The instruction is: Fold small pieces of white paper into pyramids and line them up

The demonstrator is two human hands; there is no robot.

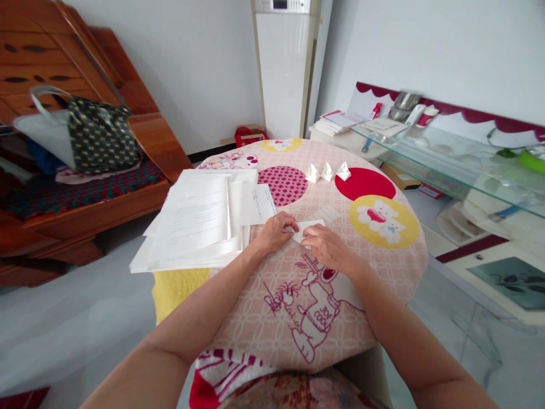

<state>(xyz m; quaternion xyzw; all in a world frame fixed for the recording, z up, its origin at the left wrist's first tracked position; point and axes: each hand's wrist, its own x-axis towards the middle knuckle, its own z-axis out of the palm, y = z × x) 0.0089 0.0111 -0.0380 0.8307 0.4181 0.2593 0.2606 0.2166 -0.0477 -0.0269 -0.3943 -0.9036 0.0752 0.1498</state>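
Observation:
A small white folded paper lies on the pink cartoon tablecloth in front of me. My left hand presses its left end with curled fingers. My right hand pinches its right side, fingers bent down onto it. Both hands meet over the paper near the table's middle. Three small folded white paper shapes stand in a row farther back. A stack of white sheets lies just left of my left hand.
A wooden bench with a patterned bag stands at the left. A glass shelf with books, cups and bottles runs along the right. A white floor-standing unit is at the back wall.

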